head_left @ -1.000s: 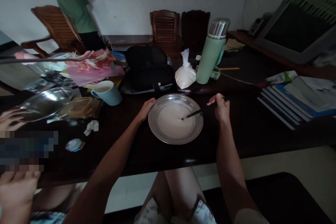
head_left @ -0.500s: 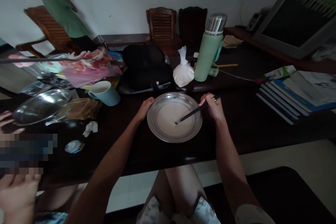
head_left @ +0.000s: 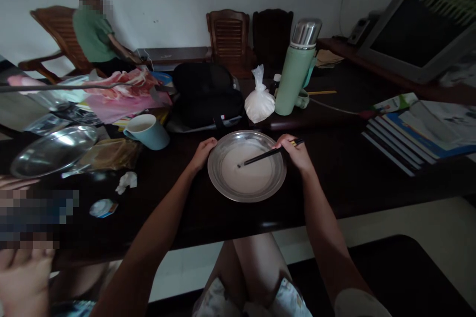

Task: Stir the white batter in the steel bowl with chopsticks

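Observation:
A round metal bowl (head_left: pixel 217 178) stands on the dark table in front of me, holding a pale, milky liquid (head_left: pixel 249 173). My left hand (head_left: pixel 204 152) grips the bowl's left rim, its fingers closed over the edge. Black chopsticks (head_left: pixel 262 156) are held in my right hand (head_left: pixel 293 151) at the bowl's right side, and their tips dip into the liquid left of its middle. Behind the bowl sits a knotted clear bag of white powder (head_left: pixel 260 104), with a green thermos (head_left: pixel 295 74) just right of it.
A blue mug (head_left: pixel 148 131), a tilted metal basin (head_left: pixel 55 151) and crumpled tissue (head_left: pixel 126 182) lie to the left. A black bag (head_left: pixel 206 94) rests behind. Stacked books (head_left: pixel 420 133) stand right. Another person's hand (head_left: pixel 26 272) is at lower left; a person in green (head_left: pixel 92 34) is beyond the table.
My right hand and the chopsticks have moved left, and the tips slid left through the liquid. My left hand stays on the rim. The person in green has bent lower.

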A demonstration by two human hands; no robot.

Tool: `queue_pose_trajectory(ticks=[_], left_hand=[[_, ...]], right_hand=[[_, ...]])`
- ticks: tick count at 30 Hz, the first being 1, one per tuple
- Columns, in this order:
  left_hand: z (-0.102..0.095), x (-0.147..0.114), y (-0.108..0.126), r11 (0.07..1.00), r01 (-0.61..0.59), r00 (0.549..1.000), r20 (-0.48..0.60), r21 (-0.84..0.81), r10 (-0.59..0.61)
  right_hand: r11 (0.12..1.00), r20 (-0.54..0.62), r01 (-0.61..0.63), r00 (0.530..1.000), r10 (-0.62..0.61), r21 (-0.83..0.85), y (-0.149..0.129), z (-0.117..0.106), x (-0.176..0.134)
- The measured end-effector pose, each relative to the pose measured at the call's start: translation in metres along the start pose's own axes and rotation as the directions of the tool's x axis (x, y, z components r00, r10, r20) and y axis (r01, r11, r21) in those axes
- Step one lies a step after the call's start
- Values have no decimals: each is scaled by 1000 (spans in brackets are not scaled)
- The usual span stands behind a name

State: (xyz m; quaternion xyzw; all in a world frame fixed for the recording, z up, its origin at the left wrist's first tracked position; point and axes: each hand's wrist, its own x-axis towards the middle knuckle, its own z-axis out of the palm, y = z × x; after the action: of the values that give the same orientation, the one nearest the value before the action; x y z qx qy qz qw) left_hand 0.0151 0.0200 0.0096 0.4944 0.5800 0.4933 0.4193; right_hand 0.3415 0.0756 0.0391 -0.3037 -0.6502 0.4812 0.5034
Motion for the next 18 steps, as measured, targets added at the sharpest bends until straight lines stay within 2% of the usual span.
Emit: queue_pose_trajectory(ticks=[5,7,9,11,13,16,18], left_hand=[[-2,0,0,1000,18,1000,23,7,-18],[-2,0,0,1000,6,1000,18,9,-6],[-2,0,-1,1000,-26,1000,-8,3,26],[0,1,0,998,-56,998,-33,-5,56],[3,1,1,997,-74,997,-40,-15,73],[5,0,3,996,-81,997,-16,-33,80],[6,-1,3,996,-83,997,-3,-39,83]], right_hand=[[1000,-244,26,969,-23,9,1,-9,1],[1000,-197,12,980,-8,17,1,-9,1],[1000,-66,-15,998,15,3,0,-4,1],[999,11,-17,1000,18,-44,0,0,2],[997,-31,-30,999,28,-64,0,-1,3],[998,-207,-43,978,33,-44,1,-8,2],[999,-211,-38,977,30,-33,1,-11,1]])
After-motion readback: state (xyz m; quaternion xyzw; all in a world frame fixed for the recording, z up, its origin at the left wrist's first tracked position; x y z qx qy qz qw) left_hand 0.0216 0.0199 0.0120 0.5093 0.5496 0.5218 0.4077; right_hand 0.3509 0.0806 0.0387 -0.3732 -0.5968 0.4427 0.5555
